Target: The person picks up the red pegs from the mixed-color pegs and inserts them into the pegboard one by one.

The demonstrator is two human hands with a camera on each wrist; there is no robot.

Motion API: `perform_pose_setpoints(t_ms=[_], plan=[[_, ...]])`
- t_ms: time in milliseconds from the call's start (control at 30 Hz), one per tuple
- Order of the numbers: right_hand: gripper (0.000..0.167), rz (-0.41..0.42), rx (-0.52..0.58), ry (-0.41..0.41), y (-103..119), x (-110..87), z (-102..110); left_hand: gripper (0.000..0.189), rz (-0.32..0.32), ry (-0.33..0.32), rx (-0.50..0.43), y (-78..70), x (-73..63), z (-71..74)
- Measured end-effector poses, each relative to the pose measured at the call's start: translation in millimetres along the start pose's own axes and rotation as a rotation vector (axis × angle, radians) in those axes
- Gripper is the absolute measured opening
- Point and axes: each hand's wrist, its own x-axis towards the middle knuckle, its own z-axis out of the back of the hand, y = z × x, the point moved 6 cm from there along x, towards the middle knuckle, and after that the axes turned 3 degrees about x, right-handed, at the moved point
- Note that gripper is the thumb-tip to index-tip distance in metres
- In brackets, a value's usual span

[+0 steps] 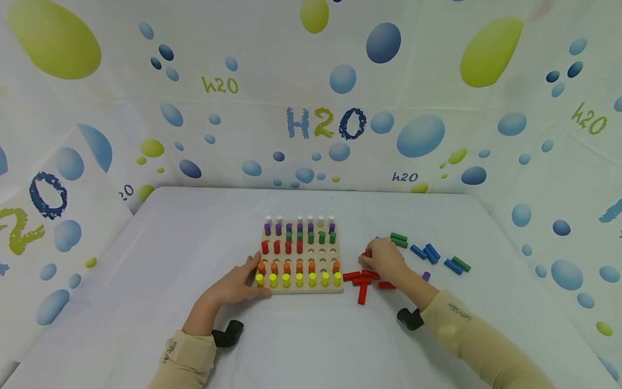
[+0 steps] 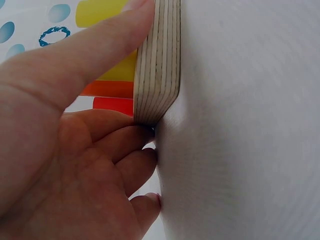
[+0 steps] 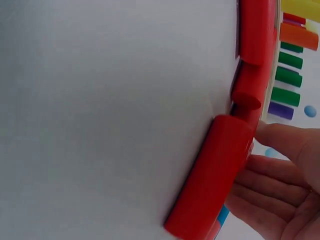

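A wooden pegboard point(image 1: 307, 291) lies in the middle of the table, filled with rows of coloured pegs. My left hand point(image 1: 232, 286) holds its front left corner, thumb along the front edge and fingers against the left side. The thumb lies on the layered wooden edge in the left wrist view. Right of the board, my right hand point(image 1: 389, 260) pinches a red peg point(image 1: 363, 254) at its fingertips, mostly hidden by them. Several loose red pegs point(image 1: 362, 294) lie just in front of this hand. Red pegs point(image 1: 288, 247) stand in the left part of their row, with bare holes to the right.
Blue pegs point(image 1: 418, 252) and green pegs point(image 1: 399, 236) lie scattered beyond and right of the right hand. A purple peg point(image 1: 426, 276) shows beside the right forearm. Yellow pegs point(image 1: 299, 280) line the board's front row. A patterned cloth point(image 1: 272, 97) hangs behind the table.
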Motion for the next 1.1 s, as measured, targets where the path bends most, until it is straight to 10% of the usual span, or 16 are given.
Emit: perform_pose_setpoints(t_ms=[333,1100], plan=[[0.024,0.051,-0.108,-0.016,10,-0.1,-3,0.103,0.004,0.003,-0.001,-0.9,-0.7,0.0],[0.021,0.021,0.207,-0.101,-4,-3.1,6,0.103,0.011,-0.002,0.01,-1.4,-1.2,0.3]])
